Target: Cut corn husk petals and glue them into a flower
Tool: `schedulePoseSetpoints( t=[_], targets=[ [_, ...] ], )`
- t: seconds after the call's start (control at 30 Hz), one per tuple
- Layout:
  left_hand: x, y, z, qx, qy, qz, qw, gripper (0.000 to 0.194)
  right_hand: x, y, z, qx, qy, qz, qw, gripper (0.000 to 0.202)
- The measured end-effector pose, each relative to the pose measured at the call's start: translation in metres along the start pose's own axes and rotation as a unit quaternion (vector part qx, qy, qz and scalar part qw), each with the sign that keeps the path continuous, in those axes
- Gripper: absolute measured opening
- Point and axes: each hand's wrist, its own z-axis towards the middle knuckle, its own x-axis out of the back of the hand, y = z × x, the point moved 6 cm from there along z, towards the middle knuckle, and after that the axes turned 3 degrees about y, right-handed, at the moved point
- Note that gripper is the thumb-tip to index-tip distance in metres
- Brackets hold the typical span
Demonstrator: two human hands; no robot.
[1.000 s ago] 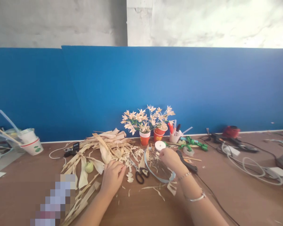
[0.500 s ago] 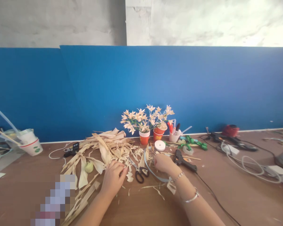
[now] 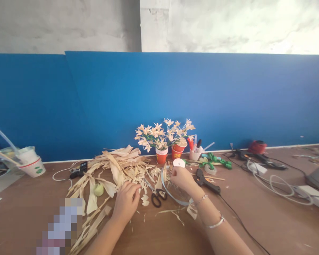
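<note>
My left hand (image 3: 128, 199) is low over the table at the edge of a heap of dried corn husks (image 3: 117, 166). Its fingers are bent and close together; whatever is in them is too small to make out. My right hand (image 3: 183, 179) is closed, knuckles up, just in front of a white tape roll (image 3: 179, 163), and its fingertips are hidden. Between the hands lie black-handled scissors (image 3: 156, 197) and a curved pale blue strip (image 3: 172, 196). Behind them, husk flowers (image 3: 155, 132) stand in a red and white paper cup (image 3: 161, 156).
A glue gun (image 3: 206, 181) with its cord lies right of my right hand. Green tape pieces (image 3: 220, 161) and a cup of tools (image 3: 194, 155) sit behind it. White cables (image 3: 279, 186) spread across the right side. At far left stands a paper cup (image 3: 34, 166) with straws.
My right hand has risen slightly toward the tape roll and now partly covers its front edge. The left hand's fingers have shifted slightly. The whole view has moved a little.
</note>
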Motion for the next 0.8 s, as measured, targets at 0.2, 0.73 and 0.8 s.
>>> schedulePoseSetpoints(
  t=[0.2, 0.73, 0.8],
  targets=[
    [0.000, 0.005, 0.000, -0.003, -0.014, -0.013, 1.000, 0.019, 0.002, -0.001, 0.005, 0.008, 0.001, 0.070, 0.998, 0.020],
    [-0.005, 0.023, -0.004, -0.067, -0.056, -0.011, 0.996, 0.026, -0.010, 0.002, 0.007, 0.003, 0.000, 0.002, 1.000, 0.013],
    [0.001, 0.017, 0.001, -0.044, -0.037, -0.005, 0.998, 0.024, -0.010, 0.000, 0.005, 0.004, -0.004, -0.009, 1.000, 0.014]
  ],
)
